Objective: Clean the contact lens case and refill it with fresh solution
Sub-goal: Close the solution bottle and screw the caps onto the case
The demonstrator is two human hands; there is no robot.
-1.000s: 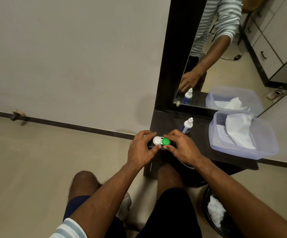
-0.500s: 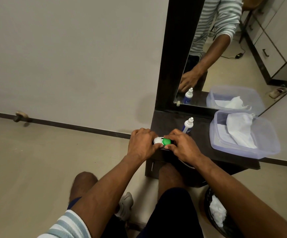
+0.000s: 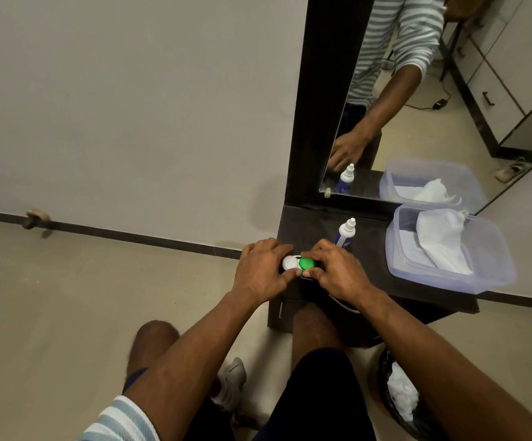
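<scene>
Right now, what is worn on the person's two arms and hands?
Both forearms are bare, and the left hand and right hand show no gloves, rings or watch. Only the left arm's sleeve shows, pushed up near the elbow: white with pale blue-grey stripes.

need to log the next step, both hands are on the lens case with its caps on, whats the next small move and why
Probably twist off the green cap: the right hand pinches it while the left hand steadies the lens case at the white cap. Both caps look seated, and the solution bottle stands untouched.
</scene>
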